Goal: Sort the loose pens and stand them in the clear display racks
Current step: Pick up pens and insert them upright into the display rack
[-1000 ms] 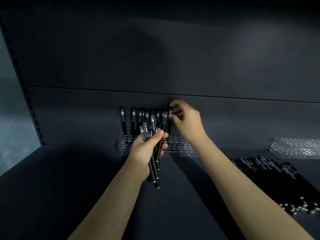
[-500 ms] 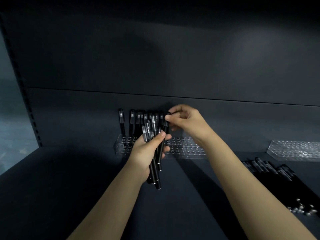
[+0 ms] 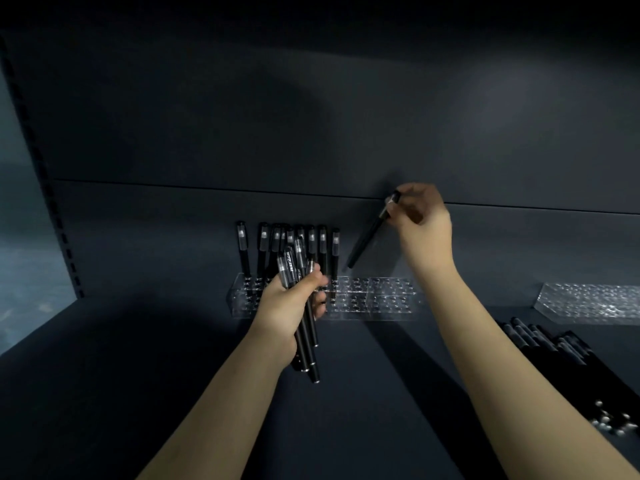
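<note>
A clear display rack (image 3: 377, 296) stands at the back of the dark shelf, with several black pens (image 3: 322, 251) upright in its left part. My left hand (image 3: 291, 306) grips a bundle of black pens (image 3: 303, 327) in front of the rack's left half. My right hand (image 3: 422, 223) pinches the cap end of a single black pen (image 3: 367, 237), held tilted in the air above the rack, tip pointing down-left just right of the last standing pen.
A second clear rack (image 3: 592, 301) stands at the far right. A pile of loose black pens (image 3: 571, 362) lies on the shelf at the right, under my right forearm's far side. The shelf's back wall rises right behind the racks.
My right hand pulled one pen out of the bundle in my left hand and lifted it up and to the right. The left hand kept its place.
</note>
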The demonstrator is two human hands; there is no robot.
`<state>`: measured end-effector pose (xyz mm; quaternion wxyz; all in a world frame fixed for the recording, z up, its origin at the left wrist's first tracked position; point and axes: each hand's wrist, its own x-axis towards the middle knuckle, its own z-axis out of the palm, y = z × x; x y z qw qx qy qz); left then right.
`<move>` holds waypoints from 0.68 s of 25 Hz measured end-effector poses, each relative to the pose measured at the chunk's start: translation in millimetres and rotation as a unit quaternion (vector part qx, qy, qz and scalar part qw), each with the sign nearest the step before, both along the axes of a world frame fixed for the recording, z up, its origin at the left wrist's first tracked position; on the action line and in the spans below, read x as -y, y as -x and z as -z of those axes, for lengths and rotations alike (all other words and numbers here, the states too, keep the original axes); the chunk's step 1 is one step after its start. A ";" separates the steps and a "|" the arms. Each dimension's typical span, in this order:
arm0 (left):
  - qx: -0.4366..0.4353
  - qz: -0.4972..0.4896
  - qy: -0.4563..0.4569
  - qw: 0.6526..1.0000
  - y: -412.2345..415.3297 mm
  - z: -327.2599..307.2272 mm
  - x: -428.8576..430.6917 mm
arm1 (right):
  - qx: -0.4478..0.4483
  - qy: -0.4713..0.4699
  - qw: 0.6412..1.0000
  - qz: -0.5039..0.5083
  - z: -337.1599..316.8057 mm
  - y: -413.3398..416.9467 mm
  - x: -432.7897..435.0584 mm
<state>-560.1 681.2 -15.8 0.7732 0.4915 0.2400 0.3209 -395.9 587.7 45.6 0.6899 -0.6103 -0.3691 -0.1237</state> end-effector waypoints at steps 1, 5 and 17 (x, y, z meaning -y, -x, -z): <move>-0.002 -0.004 0.010 1.000 -0.5 0.5 -0.6 | 0.011 0.012 1.000 0.001 2.3 -0.4 -1.3; 0.007 0.009 0.023 1.000 -0.5 2.0 -2.0 | 0.047 0.050 0.998 0.004 10.3 0.4 -7.9; -0.011 -0.008 -0.034 0.999 -1.9 2.1 3.7 | 0.116 0.212 0.970 0.008 22.2 3.2 -14.6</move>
